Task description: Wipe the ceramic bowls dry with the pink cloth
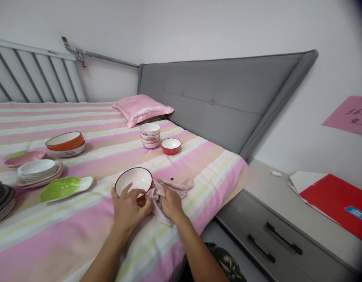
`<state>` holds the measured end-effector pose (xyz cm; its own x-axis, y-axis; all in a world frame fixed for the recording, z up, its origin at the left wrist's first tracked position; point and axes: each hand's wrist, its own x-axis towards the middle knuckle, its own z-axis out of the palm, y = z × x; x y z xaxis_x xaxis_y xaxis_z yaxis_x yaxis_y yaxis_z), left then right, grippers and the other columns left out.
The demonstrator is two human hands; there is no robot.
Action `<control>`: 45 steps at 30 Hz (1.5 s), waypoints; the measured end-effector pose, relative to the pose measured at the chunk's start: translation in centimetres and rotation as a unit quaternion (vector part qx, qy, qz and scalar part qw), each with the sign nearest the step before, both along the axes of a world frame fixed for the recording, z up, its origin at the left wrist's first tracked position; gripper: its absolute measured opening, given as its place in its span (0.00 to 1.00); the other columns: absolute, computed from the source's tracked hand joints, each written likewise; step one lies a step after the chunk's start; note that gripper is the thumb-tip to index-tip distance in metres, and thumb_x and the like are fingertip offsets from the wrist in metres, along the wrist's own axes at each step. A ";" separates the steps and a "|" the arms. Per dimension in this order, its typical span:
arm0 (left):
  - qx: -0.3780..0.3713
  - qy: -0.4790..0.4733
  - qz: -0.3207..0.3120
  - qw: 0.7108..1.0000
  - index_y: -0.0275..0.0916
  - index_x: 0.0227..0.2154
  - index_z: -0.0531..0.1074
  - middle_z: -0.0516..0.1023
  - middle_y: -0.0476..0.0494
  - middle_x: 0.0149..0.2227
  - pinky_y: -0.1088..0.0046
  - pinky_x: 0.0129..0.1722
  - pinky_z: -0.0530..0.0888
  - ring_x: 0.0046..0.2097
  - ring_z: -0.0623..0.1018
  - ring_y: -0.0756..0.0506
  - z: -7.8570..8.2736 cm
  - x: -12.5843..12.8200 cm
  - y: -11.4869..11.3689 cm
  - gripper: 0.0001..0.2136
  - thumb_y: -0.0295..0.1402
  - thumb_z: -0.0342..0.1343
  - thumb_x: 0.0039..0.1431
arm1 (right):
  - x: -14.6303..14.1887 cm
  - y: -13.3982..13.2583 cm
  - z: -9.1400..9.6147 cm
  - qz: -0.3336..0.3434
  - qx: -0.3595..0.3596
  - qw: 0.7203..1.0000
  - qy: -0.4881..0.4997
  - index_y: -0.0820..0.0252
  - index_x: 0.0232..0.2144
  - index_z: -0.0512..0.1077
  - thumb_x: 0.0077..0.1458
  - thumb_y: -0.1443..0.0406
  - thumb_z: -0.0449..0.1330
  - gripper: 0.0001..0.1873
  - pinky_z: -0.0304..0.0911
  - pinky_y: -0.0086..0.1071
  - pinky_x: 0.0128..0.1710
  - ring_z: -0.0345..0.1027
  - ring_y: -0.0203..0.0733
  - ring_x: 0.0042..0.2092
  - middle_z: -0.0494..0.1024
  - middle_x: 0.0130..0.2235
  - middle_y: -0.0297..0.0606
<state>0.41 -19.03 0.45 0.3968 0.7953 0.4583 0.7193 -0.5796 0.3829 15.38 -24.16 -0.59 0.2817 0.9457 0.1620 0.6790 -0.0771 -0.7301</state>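
Observation:
A bowl (139, 176) with a white inside, a dark rim and a reddish outside is tilted over the striped bedspread near the bed's edge. My left hand (128, 207) grips its near side, fingers over the rim and inside. My right hand (171, 203) is closed on a pale pink cloth (160, 196), which touches the bowl's right side. Part of the cloth trails to the right on the bed. Beyond the hands stand a stack of white bowls (150, 135) with red patterns and a small red bowl (171, 147).
To the left lie a green leaf-shaped dish (64, 188), white saucers (38, 169) on a pink plate, an orange bowl (66, 141) on a patterned one, and a stack of dark plates (2, 201). A pink pillow (144, 109) rests by the grey headboard (210, 86). The nightstand (266, 180) holds a red folder (336, 199).

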 end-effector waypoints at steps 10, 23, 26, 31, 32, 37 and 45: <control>-0.054 0.006 0.045 0.998 0.45 0.25 0.78 0.81 0.41 0.32 0.38 0.54 0.46 0.51 0.70 0.27 -0.2 0.1 0.1 0.07 0.38 0.56 0.45 | 0.5 0.8 -0.6 -0.070 0.014 0.986 0.151 0.58 0.40 0.74 0.55 0.67 0.49 0.16 0.62 0.34 0.47 0.71 0.45 0.46 0.79 0.42 0.40; -0.068 0.017 0.031 0.997 0.45 0.24 0.80 0.78 0.41 0.23 0.59 0.43 0.62 0.35 0.74 0.36 0.4 -0.3 -0.1 0.15 0.45 0.51 0.53 | 0.8 1.1 -1.7 -0.091 0.065 0.953 0.281 0.59 0.30 0.72 0.54 0.60 0.50 0.13 0.62 0.30 0.34 0.71 0.43 0.36 0.78 0.31 0.37; -0.107 -0.018 0.051 0.993 0.41 0.25 0.80 0.78 0.39 0.25 0.60 0.42 0.63 0.37 0.74 0.36 0.5 -0.3 -0.2 0.15 0.45 0.53 0.52 | 0.8 1.1 -1.7 -0.097 0.071 0.944 0.308 0.59 0.29 0.72 0.52 0.60 0.52 0.12 0.61 0.30 0.34 0.70 0.43 0.35 0.77 0.29 0.36; -0.200 -0.182 0.064 0.961 0.35 0.32 0.80 0.79 0.37 0.32 0.64 0.37 0.67 0.36 0.75 0.38 0.2 -0.5 0.0 0.19 0.47 0.57 0.49 | 0.7 1.3 -1.7 -0.114 0.086 0.918 0.370 0.59 0.27 0.73 0.50 0.59 0.56 0.10 0.62 0.29 0.34 0.69 0.41 0.34 0.77 0.28 0.34; -0.227 -0.220 0.060 0.947 0.34 0.32 0.79 0.79 0.38 0.32 0.66 0.35 0.68 0.35 0.75 0.39 0.1 -0.5 -0.1 0.20 0.48 0.58 0.49 | 0.6 1.3 -1.7 -0.123 0.090 0.910 0.386 0.59 0.27 0.73 0.49 0.59 0.57 0.10 0.62 0.29 0.34 0.69 0.41 0.34 0.77 0.28 0.34; -0.407 -0.506 -0.027 0.760 0.31 0.35 0.77 0.78 0.41 0.29 0.68 0.32 0.71 0.30 0.75 0.44 0.4 0.5 -1.1 0.21 0.43 0.66 0.42 | 1.1 1.5 -1.2 -0.211 0.111 0.836 0.495 0.59 0.31 0.71 0.46 0.58 0.58 0.12 0.65 0.29 0.30 0.72 0.42 0.35 0.78 0.30 0.36; -0.538 -0.543 -0.137 0.630 0.30 0.36 0.77 0.80 0.36 0.33 0.64 0.35 0.76 0.35 0.78 0.40 1.2 1.7 -2.4 0.16 0.37 0.66 0.46 | 4.4 0.6 0.6 -0.288 0.165 0.719 0.610 0.59 0.36 0.67 0.48 0.54 0.55 0.16 0.71 0.33 0.32 0.74 0.42 0.35 0.77 0.32 0.36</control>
<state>2.11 -21.43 1.69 0.5048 0.8468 -0.1680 -0.3759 0.3908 0.8402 19.74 -23.59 -0.01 0.7353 0.5810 -0.3490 -0.5575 0.2258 -0.7988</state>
